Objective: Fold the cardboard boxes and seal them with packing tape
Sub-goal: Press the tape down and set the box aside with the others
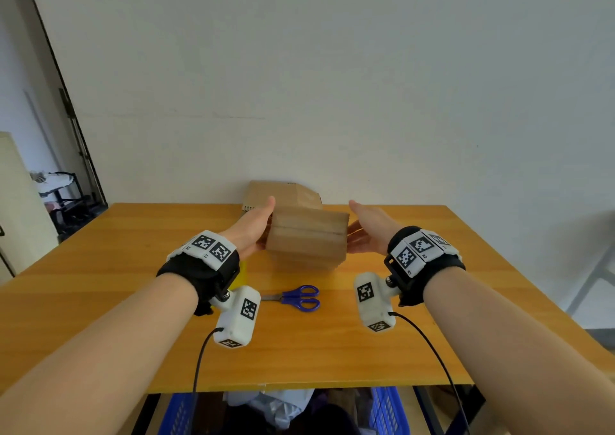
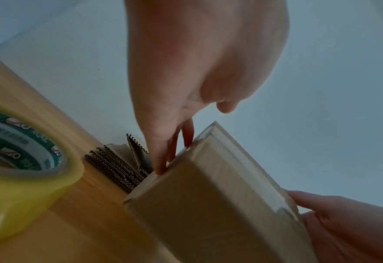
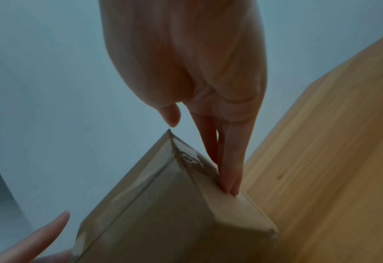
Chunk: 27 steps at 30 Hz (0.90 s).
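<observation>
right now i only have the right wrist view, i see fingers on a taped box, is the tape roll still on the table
Observer: Yes, the yellow tape roll lies on the table, beside the left hand; the head view barely shows it behind that wrist.
Operator: any scissors out
Observer: Blue-handled scissors lie on the table, nearer the person than the box.
Operator: more boxes left to fold
Observer: A stack of flat cardboard sits behind the box, toward the wall.
Operator: left hand gripping
Observer: No, its straight fingers press the box's left end; the right hand presses the other.
</observation>
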{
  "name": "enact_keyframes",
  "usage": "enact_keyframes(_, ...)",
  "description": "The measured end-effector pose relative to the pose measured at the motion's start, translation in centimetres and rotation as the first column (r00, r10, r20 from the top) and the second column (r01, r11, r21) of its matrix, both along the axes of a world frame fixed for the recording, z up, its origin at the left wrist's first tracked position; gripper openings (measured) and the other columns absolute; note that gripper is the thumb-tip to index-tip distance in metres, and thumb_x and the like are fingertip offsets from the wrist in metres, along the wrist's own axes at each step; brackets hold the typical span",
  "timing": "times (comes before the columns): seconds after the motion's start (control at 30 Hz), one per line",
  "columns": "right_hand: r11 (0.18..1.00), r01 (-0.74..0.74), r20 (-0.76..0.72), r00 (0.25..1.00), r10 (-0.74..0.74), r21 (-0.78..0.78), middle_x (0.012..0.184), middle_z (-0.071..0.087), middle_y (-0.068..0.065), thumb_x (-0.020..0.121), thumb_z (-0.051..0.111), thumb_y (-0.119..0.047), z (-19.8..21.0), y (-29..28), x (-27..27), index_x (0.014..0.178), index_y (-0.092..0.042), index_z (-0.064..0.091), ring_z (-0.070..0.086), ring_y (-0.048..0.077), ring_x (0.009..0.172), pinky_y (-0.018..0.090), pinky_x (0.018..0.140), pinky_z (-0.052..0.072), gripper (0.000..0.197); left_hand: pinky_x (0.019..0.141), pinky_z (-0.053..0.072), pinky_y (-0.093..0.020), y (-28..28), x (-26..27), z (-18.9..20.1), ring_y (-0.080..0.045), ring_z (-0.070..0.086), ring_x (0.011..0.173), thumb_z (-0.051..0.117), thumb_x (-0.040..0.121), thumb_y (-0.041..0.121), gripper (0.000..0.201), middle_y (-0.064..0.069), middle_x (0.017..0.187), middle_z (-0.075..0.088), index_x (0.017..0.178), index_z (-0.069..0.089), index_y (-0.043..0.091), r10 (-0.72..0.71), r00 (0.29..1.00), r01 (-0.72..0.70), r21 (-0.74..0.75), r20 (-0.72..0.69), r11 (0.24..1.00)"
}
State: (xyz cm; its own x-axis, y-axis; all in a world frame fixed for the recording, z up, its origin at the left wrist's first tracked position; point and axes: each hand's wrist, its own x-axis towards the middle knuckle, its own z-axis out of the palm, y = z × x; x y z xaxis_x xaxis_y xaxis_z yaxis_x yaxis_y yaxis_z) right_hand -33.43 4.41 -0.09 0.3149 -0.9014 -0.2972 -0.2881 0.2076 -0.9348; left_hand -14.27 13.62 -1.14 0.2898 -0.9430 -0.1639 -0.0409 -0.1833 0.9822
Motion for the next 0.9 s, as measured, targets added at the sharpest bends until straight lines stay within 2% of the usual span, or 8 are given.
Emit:
enact_keyframes(0.07, 1.0, 0.01, 0.046, 0.999, -0.009, -0.026, 0.089, 0.062, 0.02, 0.1, 0.044, -0.035, 0.1, 0.6, -0.5, 0.102, 0.002, 0.051, 0.065, 0.032, 0.079, 0.041, 0.068, 0.057, 0.038, 0.084, 0.049, -0.03, 0.4, -0.7, 0.5, -0.02, 0.061, 0.103, 0.029, 0.101, 0.042, 0.046, -0.007, 0.112, 0.064, 0.112, 0.058, 0.009, -0.011, 1.0, 0.01, -0.05, -0.015, 0.999)
enact_keyframes(0.13, 0.998, 0.029, 0.094, 0.995, -0.024, -0.06, 0.087, 0.061, 0.017, 0.098, 0.048, -0.025, 0.1, 1.1, -0.9, 0.106, 0.001, 0.052, 0.064, 0.029, 0.076, 0.038, 0.062, 0.056, 0.028, 0.079, 0.05, -0.027, 0.6, -1.2, 0.9, -0.023, 0.061, 0.103, 0.033, 0.102, 0.037, 0.044, -0.014, 0.112, 0.065, 0.111, 0.06, 0.002, -0.017, 1.0, 0.018, -0.095, 0.01, 0.995)
enact_keyframes(0.37, 0.996, 0.039, 0.203, 0.979, -0.022, -0.082, 0.093, 0.064, 0.016, 0.093, 0.058, -0.009, -0.4, 2.1, -1.9, 0.115, 0.009, 0.056, 0.065, 0.026, 0.079, 0.035, 0.062, 0.057, 0.029, 0.088, 0.039, -0.034, 1.5, -1.1, 1.4, -0.024, 0.046, 0.101, 0.039, 0.098, 0.015, 0.017, -0.015, 0.108, 0.05, 0.097, 0.054, 0.008, -0.07, 0.997, 0.067, -0.13, -0.022, 0.989)
enact_keyframes(0.5, 0.994, -0.042, 0.203, 0.977, 0.061, -0.097, 0.102, 0.063, 0.012, 0.093, 0.055, -0.003, -1.1, 2.7, -1.8, 0.134, 0.0, 0.046, 0.063, 0.028, 0.092, 0.039, 0.077, 0.054, 0.042, 0.087, 0.043, -0.037, 1.7, -0.5, 1.6, -0.028, 0.052, 0.102, 0.048, 0.096, 0.015, 0.018, -0.016, 0.108, 0.056, 0.107, 0.052, 0.001, -0.015, 0.998, 0.021, -0.102, 0.056, 0.995)
enact_keyframes(0.6, 0.987, -0.076, 0.194, 0.976, 0.102, -0.139, 0.106, 0.063, 0.016, 0.089, 0.055, 0.008, -1.7, 2.8, -1.7, 0.144, -0.01, 0.036, 0.062, 0.03, 0.098, 0.042, 0.083, 0.054, 0.062, 0.085, 0.048, -0.038, 2.2, -0.3, 1.7, -0.028, 0.057, 0.109, 0.054, 0.094, 0.023, 0.029, -0.012, 0.117, 0.059, 0.119, 0.052, 0.007, 0.036, 0.993, -0.027, -0.082, 0.11, 0.996)
enact_keyframes(0.73, 0.976, -0.031, 0.177, 0.982, 0.07, -0.214, 0.111, 0.058, 0.015, 0.076, 0.058, 0.024, -2.1, 2.5, -1.5, 0.143, -0.017, 0.04, 0.057, 0.033, 0.107, 0.047, 0.091, 0.052, 0.081, 0.093, 0.048, -0.037, 2.5, -0.1, 1.6, -0.021, 0.06, 0.111, 0.049, 0.097, 0.029, 0.03, -0.006, 0.117, 0.066, 0.123, 0.057, 0.015, 0.02, 0.997, -0.015, -0.075, 0.075, 0.997)
enact_keyframes(0.8, 0.973, -0.014, 0.2, 0.978, 0.061, -0.23, 0.106, 0.058, 0.01, 0.075, 0.059, 0.024, -2.0, 2.4, -1.4, 0.14, -0.017, 0.044, 0.057, 0.031, 0.107, 0.046, 0.09, 0.053, 0.078, 0.092, 0.048, -0.036, 2.6, -0.1, 1.8, -0.021, 0.061, 0.11, 0.05, 0.097, 0.033, 0.032, -0.004, 0.117, 0.066, 0.123, 0.057, 0.016, 0.017, 0.997, -0.011, -0.076, 0.075, 0.997)
enact_keyframes(0.9, 0.967, 0.006, 0.251, 0.966, 0.06, -0.254, 0.117, 0.058, 0.012, 0.076, 0.066, 0.015, -2.0, 2.1, -1.4, 0.133, -0.019, 0.049, 0.056, 0.029, 0.111, 0.045, 0.091, 0.052, 0.068, 0.09, 0.05, -0.039, 2.4, -0.1, 2.1, -0.025, 0.062, 0.106, 0.055, 0.094, 0.034, 0.039, -0.007, 0.118, 0.063, 0.126, 0.051, 0.012, 0.035, 0.997, -0.03, -0.07, 0.062, 0.997)
